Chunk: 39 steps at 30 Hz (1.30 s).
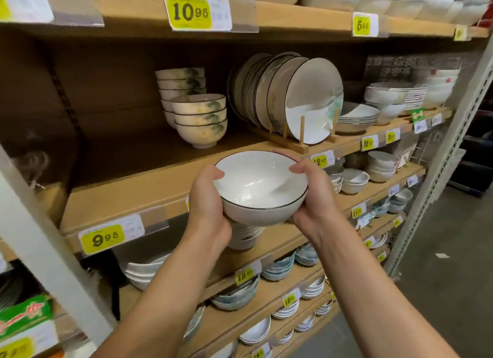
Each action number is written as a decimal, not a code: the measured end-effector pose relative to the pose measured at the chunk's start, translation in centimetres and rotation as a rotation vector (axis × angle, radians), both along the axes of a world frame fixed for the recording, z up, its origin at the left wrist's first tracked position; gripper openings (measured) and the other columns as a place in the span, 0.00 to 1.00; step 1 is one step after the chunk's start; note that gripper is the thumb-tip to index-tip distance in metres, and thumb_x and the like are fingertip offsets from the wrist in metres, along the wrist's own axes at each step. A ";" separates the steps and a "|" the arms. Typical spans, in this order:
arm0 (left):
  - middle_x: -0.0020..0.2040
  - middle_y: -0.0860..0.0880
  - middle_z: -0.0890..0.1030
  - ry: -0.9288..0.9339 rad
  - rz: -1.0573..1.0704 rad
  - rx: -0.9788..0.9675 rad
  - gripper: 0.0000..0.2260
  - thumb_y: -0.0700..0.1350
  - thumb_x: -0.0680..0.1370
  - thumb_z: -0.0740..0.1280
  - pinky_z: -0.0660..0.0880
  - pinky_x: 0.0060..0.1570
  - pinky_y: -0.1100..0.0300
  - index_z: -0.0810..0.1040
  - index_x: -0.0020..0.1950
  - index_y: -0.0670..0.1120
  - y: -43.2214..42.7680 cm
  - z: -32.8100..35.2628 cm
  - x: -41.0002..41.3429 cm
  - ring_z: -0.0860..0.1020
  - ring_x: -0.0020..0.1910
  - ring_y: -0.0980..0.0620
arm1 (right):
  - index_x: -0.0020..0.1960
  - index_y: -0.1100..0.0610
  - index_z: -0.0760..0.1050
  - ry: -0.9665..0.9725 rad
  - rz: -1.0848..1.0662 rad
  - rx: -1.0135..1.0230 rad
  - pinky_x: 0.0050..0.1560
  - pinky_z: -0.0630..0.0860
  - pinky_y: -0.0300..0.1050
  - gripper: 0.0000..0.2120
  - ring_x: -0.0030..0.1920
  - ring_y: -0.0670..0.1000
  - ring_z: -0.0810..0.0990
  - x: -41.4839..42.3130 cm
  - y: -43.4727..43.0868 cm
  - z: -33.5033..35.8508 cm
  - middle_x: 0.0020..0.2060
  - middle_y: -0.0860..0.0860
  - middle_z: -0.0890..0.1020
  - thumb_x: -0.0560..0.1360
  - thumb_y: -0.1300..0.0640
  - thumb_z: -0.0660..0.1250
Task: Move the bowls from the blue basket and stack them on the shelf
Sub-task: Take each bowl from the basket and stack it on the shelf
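A white bowl (260, 186) with a thin dark rim is held up in front of the wooden shelf (128, 186), just at its front edge. My left hand (206, 197) grips its left side, thumb over the rim. My right hand (310, 194) grips its right side, thumb on the rim as well. On the shelf behind stand two stacks of patterned bowls (198, 118), the front one three high. The blue basket is out of view.
A row of plates (293, 96) leans in a wooden rack right of the stacks. Left of the stacks the shelf board is bare. Lower shelves hold several more bowl stacks (280, 269). A metal upright (437, 157) stands at right, another at left.
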<state>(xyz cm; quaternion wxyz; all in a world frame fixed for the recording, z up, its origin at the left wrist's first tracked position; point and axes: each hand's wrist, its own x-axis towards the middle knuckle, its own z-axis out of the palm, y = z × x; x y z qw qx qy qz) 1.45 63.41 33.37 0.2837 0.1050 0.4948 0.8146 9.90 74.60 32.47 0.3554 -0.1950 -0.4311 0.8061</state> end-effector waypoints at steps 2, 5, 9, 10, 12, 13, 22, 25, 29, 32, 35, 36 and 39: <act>0.47 0.46 0.84 0.039 0.015 -0.023 0.13 0.44 0.72 0.61 0.76 0.43 0.54 0.80 0.52 0.46 0.8 0.6 -1.2 0.81 0.48 0.44 | 0.50 0.54 0.83 0.022 0.021 -0.004 0.43 0.81 0.46 0.18 0.45 0.55 0.83 -1.4 0.9 0.4 0.46 0.54 0.86 0.72 0.62 0.55; 0.45 0.47 0.86 0.086 0.053 -0.063 0.13 0.45 0.72 0.60 0.78 0.43 0.52 0.81 0.52 0.49 1.9 1.2 -3.1 0.81 0.48 0.44 | 0.58 0.55 0.80 -0.002 0.048 0.017 0.51 0.81 0.53 0.20 0.53 0.59 0.81 -3.5 2.4 0.9 0.53 0.56 0.83 0.72 0.61 0.56; 0.33 0.51 0.85 0.092 0.107 -0.047 0.10 0.45 0.73 0.59 0.80 0.33 0.54 0.79 0.50 0.50 3.5 1.5 -5.2 0.82 0.39 0.47 | 0.59 0.55 0.79 -0.004 0.104 0.043 0.61 0.76 0.61 0.20 0.59 0.62 0.78 -6.5 4.4 1.5 0.59 0.58 0.81 0.72 0.60 0.56; 0.32 0.51 0.85 0.083 0.130 -0.048 0.11 0.45 0.73 0.59 0.80 0.32 0.55 0.79 0.50 0.49 3.8 1.5 -5.7 0.82 0.38 0.47 | 0.60 0.55 0.79 -0.009 0.125 0.044 0.61 0.75 0.63 0.20 0.60 0.63 0.77 -7.3 4.8 1.6 0.59 0.58 0.80 0.72 0.60 0.56; 0.35 0.49 0.85 0.062 0.178 -0.053 0.12 0.44 0.73 0.59 0.80 0.32 0.55 0.80 0.52 0.47 4.5 1.6 -6.6 0.82 0.41 0.45 | 0.60 0.55 0.79 -0.024 0.168 0.037 0.61 0.76 0.64 0.20 0.59 0.63 0.78 -8.8 5.8 1.7 0.59 0.59 0.80 0.72 0.60 0.56; 0.38 0.47 0.86 0.052 0.204 -0.054 0.13 0.44 0.73 0.59 0.80 0.32 0.55 0.80 0.52 0.47 4.8 1.6 -7.1 0.81 0.43 0.44 | 0.61 0.56 0.79 -0.031 0.190 0.030 0.59 0.77 0.62 0.21 0.59 0.63 0.78 -9.5 6.3 1.7 0.58 0.59 0.80 0.72 0.61 0.57; 0.44 0.44 0.86 0.060 0.364 -0.064 0.13 0.40 0.72 0.58 0.80 0.46 0.53 0.81 0.49 0.42 7.1 1.5 -9.5 0.83 0.46 0.44 | 0.62 0.60 0.77 -0.036 0.330 -0.032 0.46 0.81 0.50 0.21 0.52 0.60 0.82 -13.7 9.2 1.6 0.50 0.59 0.84 0.71 0.63 0.57; 0.43 0.45 0.86 0.070 0.379 -0.071 0.13 0.40 0.72 0.58 0.80 0.49 0.51 0.81 0.48 0.42 7.6 1.4 -9.6 0.83 0.46 0.45 | 0.62 0.61 0.76 -0.041 0.366 -0.042 0.50 0.81 0.54 0.21 0.54 0.62 0.82 -14.1 9.9 1.6 0.52 0.60 0.84 0.71 0.63 0.58; 0.47 0.43 0.86 0.069 0.387 -0.103 0.14 0.40 0.73 0.58 0.79 0.53 0.48 0.80 0.52 0.41 8.0 1.6 -9.7 0.83 0.51 0.42 | 0.63 0.63 0.75 -0.044 0.408 -0.051 0.60 0.77 0.60 0.22 0.56 0.63 0.81 -14.5 10.5 1.6 0.53 0.62 0.83 0.70 0.63 0.58; 0.49 0.42 0.85 0.078 0.382 -0.124 0.14 0.39 0.74 0.58 0.77 0.58 0.46 0.80 0.52 0.40 8.1 1.8 -9.4 0.82 0.54 0.41 | 0.63 0.64 0.75 -0.058 0.427 -0.040 0.63 0.75 0.61 0.23 0.57 0.63 0.81 -14.7 10.9 1.7 0.54 0.63 0.83 0.69 0.63 0.58; 0.52 0.43 0.85 0.146 0.447 -0.138 0.14 0.44 0.76 0.60 0.76 0.60 0.48 0.80 0.56 0.41 7.5 1.3 -8.6 0.81 0.57 0.45 | 0.61 0.63 0.77 -0.078 0.448 -0.027 0.62 0.76 0.60 0.20 0.56 0.62 0.82 -14.7 11.4 1.8 0.52 0.62 0.84 0.70 0.62 0.60; 0.55 0.45 0.84 0.180 0.466 -0.136 0.17 0.46 0.76 0.61 0.76 0.60 0.50 0.77 0.62 0.42 7.3 0.8 -7.8 0.80 0.57 0.47 | 0.60 0.63 0.77 -0.081 0.451 -0.018 0.62 0.76 0.60 0.19 0.56 0.62 0.82 -14.7 11.6 2.0 0.52 0.62 0.84 0.71 0.62 0.61; 0.62 0.57 0.75 0.218 0.508 -0.099 0.32 0.52 0.73 0.67 0.72 0.55 0.63 0.61 0.75 0.55 7.7 -0.4 -5.0 0.75 0.56 0.62 | 0.63 0.64 0.75 -0.085 0.472 0.000 0.64 0.74 0.60 0.20 0.60 0.63 0.79 -15.0 12.2 2.7 0.58 0.64 0.81 0.73 0.60 0.62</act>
